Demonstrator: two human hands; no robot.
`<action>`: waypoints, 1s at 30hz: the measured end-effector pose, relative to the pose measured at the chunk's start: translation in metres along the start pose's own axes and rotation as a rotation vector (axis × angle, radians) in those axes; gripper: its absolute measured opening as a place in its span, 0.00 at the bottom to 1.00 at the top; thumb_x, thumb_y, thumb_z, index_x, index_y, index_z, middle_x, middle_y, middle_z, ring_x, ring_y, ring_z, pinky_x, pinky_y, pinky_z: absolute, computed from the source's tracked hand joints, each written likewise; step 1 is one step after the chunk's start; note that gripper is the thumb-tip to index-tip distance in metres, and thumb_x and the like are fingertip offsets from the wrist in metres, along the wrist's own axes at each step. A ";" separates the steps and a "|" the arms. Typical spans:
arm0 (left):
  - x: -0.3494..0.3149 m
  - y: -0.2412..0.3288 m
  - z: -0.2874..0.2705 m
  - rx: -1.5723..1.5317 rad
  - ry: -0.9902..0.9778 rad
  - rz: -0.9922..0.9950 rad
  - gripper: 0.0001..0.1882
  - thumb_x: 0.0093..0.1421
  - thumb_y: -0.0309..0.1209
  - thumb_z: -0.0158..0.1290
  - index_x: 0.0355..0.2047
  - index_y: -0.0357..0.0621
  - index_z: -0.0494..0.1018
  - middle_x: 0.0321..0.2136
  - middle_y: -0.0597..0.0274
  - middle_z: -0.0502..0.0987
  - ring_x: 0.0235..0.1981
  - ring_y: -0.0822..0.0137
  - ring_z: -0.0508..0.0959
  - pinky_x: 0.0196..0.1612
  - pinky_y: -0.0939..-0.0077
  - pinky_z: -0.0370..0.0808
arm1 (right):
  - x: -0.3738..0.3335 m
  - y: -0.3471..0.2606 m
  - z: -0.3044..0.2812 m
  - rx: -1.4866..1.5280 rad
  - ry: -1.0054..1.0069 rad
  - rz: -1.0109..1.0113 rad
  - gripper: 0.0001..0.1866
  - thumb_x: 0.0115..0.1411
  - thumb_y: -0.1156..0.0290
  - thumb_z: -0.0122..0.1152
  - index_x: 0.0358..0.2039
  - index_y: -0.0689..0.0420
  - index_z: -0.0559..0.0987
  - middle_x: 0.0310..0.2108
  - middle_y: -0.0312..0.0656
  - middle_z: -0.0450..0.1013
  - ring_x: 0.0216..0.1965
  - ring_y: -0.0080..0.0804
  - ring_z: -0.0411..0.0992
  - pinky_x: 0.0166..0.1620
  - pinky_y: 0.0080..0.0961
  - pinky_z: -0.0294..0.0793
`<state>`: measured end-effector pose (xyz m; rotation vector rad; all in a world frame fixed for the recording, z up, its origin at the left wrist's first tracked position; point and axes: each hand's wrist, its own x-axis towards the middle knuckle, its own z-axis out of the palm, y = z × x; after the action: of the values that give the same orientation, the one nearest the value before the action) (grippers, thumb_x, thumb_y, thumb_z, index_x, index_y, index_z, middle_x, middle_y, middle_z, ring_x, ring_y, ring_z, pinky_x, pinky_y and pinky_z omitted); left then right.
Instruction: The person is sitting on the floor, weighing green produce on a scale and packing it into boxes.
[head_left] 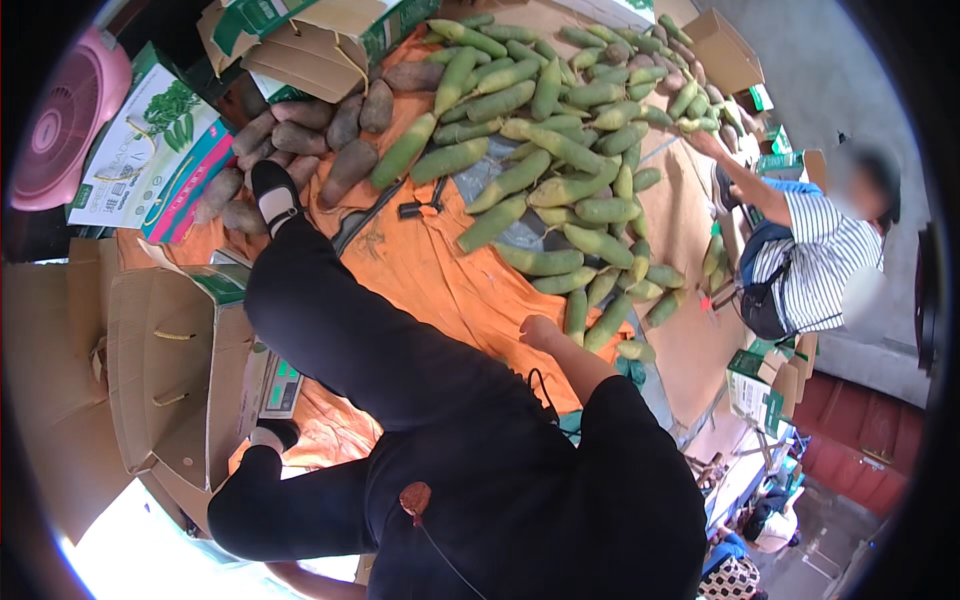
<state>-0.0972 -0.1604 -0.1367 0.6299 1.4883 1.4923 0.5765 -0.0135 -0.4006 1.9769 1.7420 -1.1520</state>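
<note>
My right hand (541, 333) is over the orange cloth (440, 290), just left of the nearest green radishes. Its fingers are small and foreshortened, seem loosely apart, and nothing shows in them. Long green radishes (510, 180) lie heaped across the middle and back. Of my left arm, only the forearm (320, 585) shows at the lower edge; the hand is hidden past my leg. At left, an open cardboard carton (165, 370) stands by a scale (282, 388) with a lit green display.
Dull purple roots (350, 172) lie around my outstretched foot. A printed carton (150, 150) and a pink fan (65, 120) are at far left. On the right, a person in a striped shirt (815, 265) reaches toward the heap. More cartons (760, 390) stand behind them.
</note>
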 end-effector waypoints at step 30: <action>0.085 0.006 0.089 0.362 0.160 -0.143 0.23 0.63 0.40 0.43 0.51 0.35 0.66 0.48 0.56 0.71 0.52 0.63 0.68 0.57 0.66 0.60 | 0.019 -0.045 0.052 0.137 -0.575 -0.176 0.21 0.41 0.64 0.64 0.39 0.53 0.78 0.37 0.42 0.75 0.42 0.37 0.72 0.45 0.30 0.70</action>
<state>-0.0611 -0.0426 -0.1385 0.6102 1.9099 1.1956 0.5149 -0.0233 -0.4339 1.3688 1.5715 -1.7276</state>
